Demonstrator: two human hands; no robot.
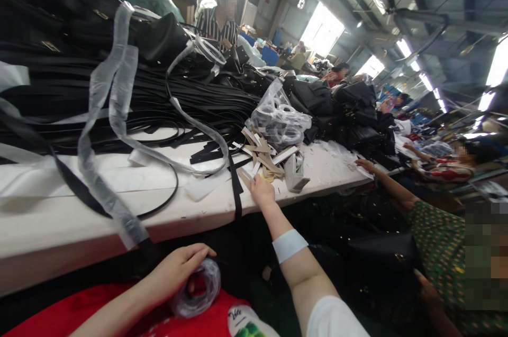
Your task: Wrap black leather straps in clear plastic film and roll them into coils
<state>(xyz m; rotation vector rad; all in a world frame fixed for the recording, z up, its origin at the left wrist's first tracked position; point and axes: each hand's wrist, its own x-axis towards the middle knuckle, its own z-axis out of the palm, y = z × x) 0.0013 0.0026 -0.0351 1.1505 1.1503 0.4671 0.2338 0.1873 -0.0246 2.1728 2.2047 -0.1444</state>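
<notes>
grasped in the left hand [187,261] is a clear plastic roll [211,283], at seven o'clock in the view, against red cloth [71,306]. the right hand [262,192], at six o'clock near the centre, reaches a tan strip [244,177]; whether its fingers pinch it, i cannot tell. from that hand, a strip pile [262,157] lies at twelve, a grey holder [294,176] at two.
</notes>
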